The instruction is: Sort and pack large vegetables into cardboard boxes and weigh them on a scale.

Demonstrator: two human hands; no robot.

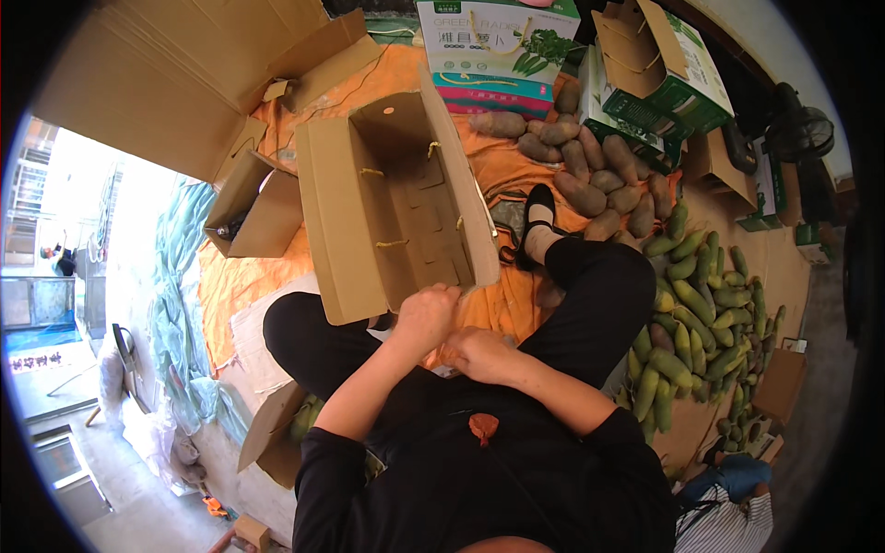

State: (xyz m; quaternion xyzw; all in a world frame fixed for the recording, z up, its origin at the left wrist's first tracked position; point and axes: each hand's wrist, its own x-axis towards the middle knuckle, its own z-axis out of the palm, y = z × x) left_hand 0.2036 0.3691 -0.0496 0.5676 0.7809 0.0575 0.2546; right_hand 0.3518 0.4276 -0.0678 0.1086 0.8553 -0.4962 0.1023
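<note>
An opened cardboard carton (406, 184) with yellow rope handles leans in front of me, its inside facing up and its flaps spread. At its near end my left hand (429, 318) is closed, fingers curled beside the carton's lower edge. Just right of it and slightly nearer, my right hand (481, 355) is also closed, its fingers pointing toward the left hand. A thin pale bit of something shows between the hands; I cannot make out what it is. Both hands are above my lap, between my bent knees.
Long green radishes (687, 341) are heaped at the right, with brownish root vegetables (585, 170) beyond my foot. Printed carrying boxes (498, 46) stand at the back. A smaller open carton (263, 207) sits at the left on the orange sheet (217, 295). Another person (728, 516) is at the lower right.
</note>
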